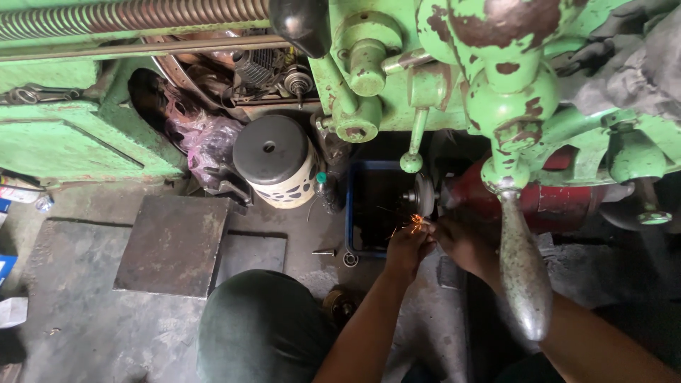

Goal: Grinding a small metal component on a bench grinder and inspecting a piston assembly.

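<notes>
Reaching down beside a green machine, both hands are meeting at a small grinding wheel [424, 195] mounted on a red motor [546, 202]. The left hand [406, 250] is curling its fingers tight around a small workpiece [421, 224], too small to make out, and pressing it at the lower edge of the wheel, where orange sparks [411, 227] are flying. The right hand [457, 240] is sitting just beside it, fingers bent toward the same spot; whether it is gripping the piece or only steadying it cannot be told, since a long grey machine handle [523, 264] is hanging in front of the right forearm and hiding part of it.

Behind the wheel, a blue bin [350, 213] with dark contents is standing on the floor. To its left a round black-topped container [273, 159] with a spotted cream wall is standing, with a pink plastic bag [206, 138] next to it. A rusty metal plate [174, 245] is lying on the stained floor further left. A dark rounded shape [259, 330], probably the person's knee, is filling the bottom centre.
</notes>
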